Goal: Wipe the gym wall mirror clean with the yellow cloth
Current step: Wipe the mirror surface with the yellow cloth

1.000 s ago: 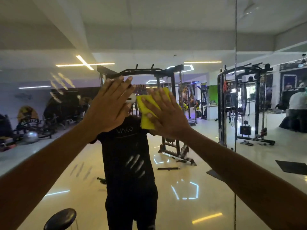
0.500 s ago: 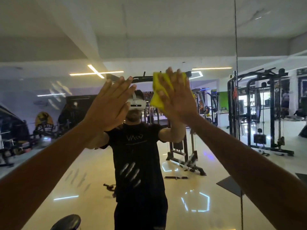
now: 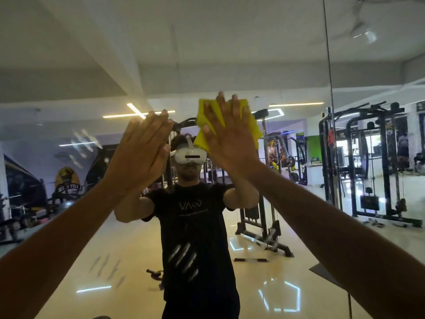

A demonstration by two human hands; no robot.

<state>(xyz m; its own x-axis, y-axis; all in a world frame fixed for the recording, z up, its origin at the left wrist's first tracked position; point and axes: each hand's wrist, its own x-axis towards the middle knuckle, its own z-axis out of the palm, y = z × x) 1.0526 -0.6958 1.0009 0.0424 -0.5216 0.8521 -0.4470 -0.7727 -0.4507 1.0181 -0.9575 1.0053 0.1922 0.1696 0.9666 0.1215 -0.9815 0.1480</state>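
The wall mirror [image 3: 69, 65] fills the whole view and reflects the gym and a person in a black shirt. My right hand [image 3: 230, 139] presses the yellow cloth [image 3: 251, 127] flat against the glass with straight fingers, at head height, just right of centre. My left hand [image 3: 142, 150] lies flat on the glass beside it with straight fingers and holds nothing. Finger smears [image 3: 184, 261] show on the glass lower down, and fainter ones [image 3: 108, 268] to the left of them.
A vertical seam [image 3: 328, 111] between mirror panels runs down the right side. The reflection shows cable machines [image 3: 368, 162], a glossy floor and ceiling light strips.
My right hand has slid the cloth upward on the glass. The left hand stays flat on the mirror, and the view has tilted up.
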